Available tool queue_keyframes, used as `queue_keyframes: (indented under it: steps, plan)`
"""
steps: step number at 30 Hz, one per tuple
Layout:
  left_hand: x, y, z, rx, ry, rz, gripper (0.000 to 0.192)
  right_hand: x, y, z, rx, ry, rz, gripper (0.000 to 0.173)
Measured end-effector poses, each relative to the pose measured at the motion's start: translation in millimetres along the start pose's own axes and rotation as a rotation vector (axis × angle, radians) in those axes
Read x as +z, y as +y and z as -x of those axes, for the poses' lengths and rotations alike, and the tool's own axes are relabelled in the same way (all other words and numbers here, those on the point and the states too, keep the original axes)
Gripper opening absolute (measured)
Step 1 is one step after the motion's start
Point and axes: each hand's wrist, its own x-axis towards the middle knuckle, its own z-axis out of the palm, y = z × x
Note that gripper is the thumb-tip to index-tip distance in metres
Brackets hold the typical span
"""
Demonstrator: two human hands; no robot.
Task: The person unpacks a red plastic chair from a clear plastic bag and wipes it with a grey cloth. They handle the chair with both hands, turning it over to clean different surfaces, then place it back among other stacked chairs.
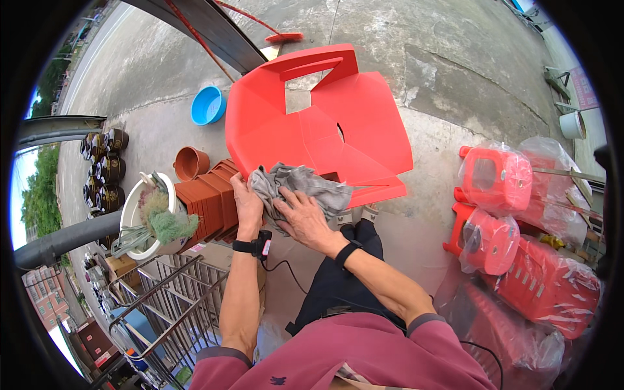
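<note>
A red plastic chair (287,131) with an armrest and a slotted back is before me. My left hand (247,202) grips its lower left edge beside one end of a crumpled grey cloth (314,185). Spread over that cloth, my right hand (302,214) presses it against the chair's near side; some fingertips are hidden in the folds. Both wrists wear black bands. Just left of my left hand lies a stack of terracotta-coloured plastic pots (209,200).
A white pot (170,195) with artificial-looking plants and a metal rack (165,302) are at left. Behind them stand a brown pot (191,163) and a blue basin (208,106). Plastic-wrapped red stools (497,178) are piled at right. A metal post (219,34) rises beyond the chair.
</note>
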Motion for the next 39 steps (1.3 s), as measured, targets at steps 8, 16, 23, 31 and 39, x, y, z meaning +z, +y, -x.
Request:
queue_keyframes:
  steps: [8, 16, 23, 31, 39]
  plan:
    - [-4.0, -4.1, -3.9, -0.104, -0.053, 0.004, 0.041, -45.3, 106.3, 77.8, 0.001, -0.067, 0.414, 0.063]
    - [2.5, 9.9, 7.5, -0.08, -0.094, 0.072, 0.041, -115.8, 206.1, 106.6, 0.102, -0.3, 0.513, 0.062]
    - [7.5, 4.2, 9.5, 0.053, -0.045, -0.018, 0.048, -128.6, 212.2, 100.3, 0.06, -0.378, 0.484, 0.062]
    - [43.4, -6.8, 23.2, 0.117, 0.215, -0.1, 0.054, -113.8, 231.1, 94.0, 0.118, -0.266, 0.341, 0.035]
    - [69.8, -20.2, 23.4, 0.094, 0.566, -0.372, 0.054, -153.8, 346.0, 48.8, 0.745, -0.252, -0.189, 0.044]
